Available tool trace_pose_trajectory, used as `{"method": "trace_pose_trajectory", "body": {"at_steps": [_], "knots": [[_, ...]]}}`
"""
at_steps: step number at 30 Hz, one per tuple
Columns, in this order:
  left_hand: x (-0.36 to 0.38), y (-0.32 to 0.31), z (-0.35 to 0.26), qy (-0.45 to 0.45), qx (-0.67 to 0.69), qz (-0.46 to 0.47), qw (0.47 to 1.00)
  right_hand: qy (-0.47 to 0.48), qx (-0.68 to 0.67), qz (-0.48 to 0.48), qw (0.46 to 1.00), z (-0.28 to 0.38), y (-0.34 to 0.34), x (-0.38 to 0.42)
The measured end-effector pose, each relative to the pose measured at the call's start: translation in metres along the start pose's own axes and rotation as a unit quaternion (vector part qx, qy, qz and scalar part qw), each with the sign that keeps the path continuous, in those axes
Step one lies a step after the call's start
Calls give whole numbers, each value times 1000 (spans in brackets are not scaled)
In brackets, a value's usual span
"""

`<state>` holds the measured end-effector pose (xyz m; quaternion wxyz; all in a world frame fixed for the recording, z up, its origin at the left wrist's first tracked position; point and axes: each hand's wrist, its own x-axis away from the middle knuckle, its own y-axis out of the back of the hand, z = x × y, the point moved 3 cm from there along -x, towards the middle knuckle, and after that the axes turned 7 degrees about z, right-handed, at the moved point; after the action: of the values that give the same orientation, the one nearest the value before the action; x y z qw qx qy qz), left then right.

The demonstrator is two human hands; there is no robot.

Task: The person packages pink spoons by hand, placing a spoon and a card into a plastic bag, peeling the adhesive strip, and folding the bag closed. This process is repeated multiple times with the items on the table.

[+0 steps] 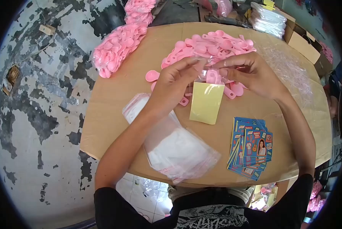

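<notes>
My left hand (pixel 176 84) pinches the upper edge of a small clear plastic bag (pixel 202 74), and my right hand (pixel 253 74) grips its other side. A plain yellow card (pixel 206 103) hangs low in the bag. Above the card shows a pink plastic piece (pixel 213 76), probably the handle of a scoop; the fingers and glossy film partly hide it. Behind both hands spreads a heap of pink measuring scoops (pixel 216 42). One loose scoop (pixel 152 76) lies left of my left hand. Under my left forearm rests a stack of clear plastic bags (pixel 178 152).
Blue printed cards (pixel 251 149) lie piled at the table's front right. Bagged pink scoops (pixel 117 49) sit at the back left edge. Crumpled clear film (pixel 289 72) covers the right side, near a cardboard box (pixel 302 42) and stacked plastic packs (pixel 268 19).
</notes>
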<state>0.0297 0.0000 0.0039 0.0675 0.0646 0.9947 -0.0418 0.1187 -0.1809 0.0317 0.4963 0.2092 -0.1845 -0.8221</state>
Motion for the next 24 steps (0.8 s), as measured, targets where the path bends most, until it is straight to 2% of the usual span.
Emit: {"method": "trace_pose_trajectory", "body": {"at_steps": [2,5,8,14,20,24], "knots": [[2,1,-4,-9,-45,35,998,-9,5,-20,1000,-3,-3,-4],[1,1,-3,-5,-18,54,998,15,-26,-54,998,-7,-3,-2],[-1,9,3,-25,-28,72,997,67,-36,-33,997,-7,-3,3],[1,10,-11,-52,-162,89,981,139,63,16,988,-3,9,7],[2,10,-13,-82,-199,133,967,176,131,-1,976,1,8,11],[4,15,-14,-46,-126,146,980,174,135,-4,975,3,6,12]]}}
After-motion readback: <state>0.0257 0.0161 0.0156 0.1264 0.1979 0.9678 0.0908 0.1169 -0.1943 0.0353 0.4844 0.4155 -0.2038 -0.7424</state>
